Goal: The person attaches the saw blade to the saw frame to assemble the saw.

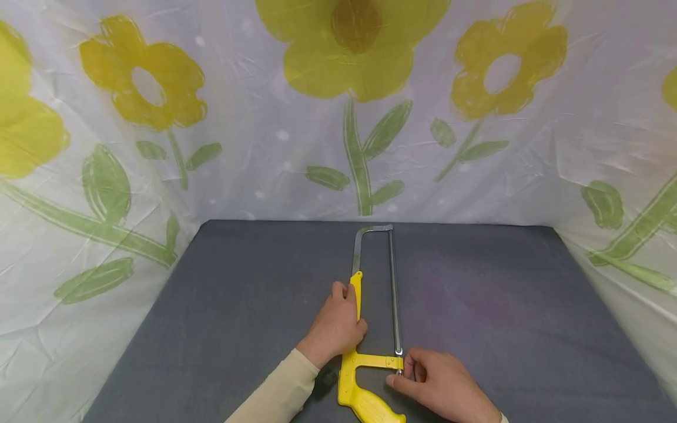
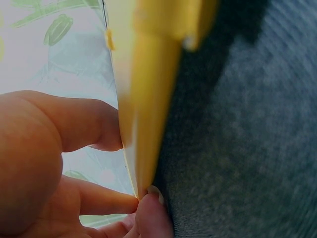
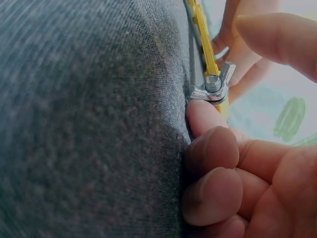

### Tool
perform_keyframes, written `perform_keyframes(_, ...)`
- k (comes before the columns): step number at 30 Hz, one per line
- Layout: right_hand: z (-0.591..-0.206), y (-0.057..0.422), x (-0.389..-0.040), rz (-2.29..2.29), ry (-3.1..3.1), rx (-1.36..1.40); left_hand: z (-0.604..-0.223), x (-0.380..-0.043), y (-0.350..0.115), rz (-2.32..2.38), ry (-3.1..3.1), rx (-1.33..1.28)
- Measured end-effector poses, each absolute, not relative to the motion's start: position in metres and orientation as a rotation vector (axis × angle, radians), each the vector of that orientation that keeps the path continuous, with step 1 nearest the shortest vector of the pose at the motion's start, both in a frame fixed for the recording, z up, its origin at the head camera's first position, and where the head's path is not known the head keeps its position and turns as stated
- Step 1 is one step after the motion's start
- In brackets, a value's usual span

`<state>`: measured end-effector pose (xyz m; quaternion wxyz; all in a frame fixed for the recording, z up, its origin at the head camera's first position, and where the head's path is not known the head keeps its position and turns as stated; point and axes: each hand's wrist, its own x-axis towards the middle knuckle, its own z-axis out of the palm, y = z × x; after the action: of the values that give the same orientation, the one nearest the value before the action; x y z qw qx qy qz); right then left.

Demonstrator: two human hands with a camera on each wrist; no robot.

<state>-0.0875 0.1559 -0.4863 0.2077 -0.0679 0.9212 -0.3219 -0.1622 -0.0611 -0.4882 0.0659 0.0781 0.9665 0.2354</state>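
In the head view, the hacksaw [image 1: 358, 296] lies flat on the desk [image 1: 211, 329], between the hands, its long axis running away from the person and leaning only slightly. The yellow handle [image 1: 372, 406] points back toward the person at the bottom of the view; the silver far bend of the frame reaches close to the desk's far edge, where the flowered curtain [image 1: 238, 170] rises. The left hand [image 1: 338, 324] grips the yellow spine on the left side, about midway along. The right hand [image 1: 443, 379] is beside the near end of the blade [image 1: 394, 288], to the right of the yellow crossbar [image 1: 378, 361], and so is the nearer hand to the tensioning end. The desk spreads wide to the left and right of the saw; ahead, room is short.

In the left wrist view, thumb and fingers close on the yellow spine from two places, one digit on its side, others pinching its lower end. The dark desk surface lies just beside it.

In the right wrist view, a metal wing nut [image 3: 213, 83] sits on the end of the crossbar, one wing toward the desk, the other angled away. A fingertip touches it; the other fingers curl loosely by the desk and the thumb stands apart. The key relation, I judge, is this fingertip against the wing, with the desk close on one side and open air on the other.
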Motion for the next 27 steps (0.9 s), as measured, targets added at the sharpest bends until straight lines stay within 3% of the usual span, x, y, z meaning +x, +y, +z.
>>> perform_keyframes(27,-0.4907,0.1533,-0.0848,-0.861,2.678,-0.233,-0.4896,-0.1621,-0.0608,0.708,2.929,0.249)
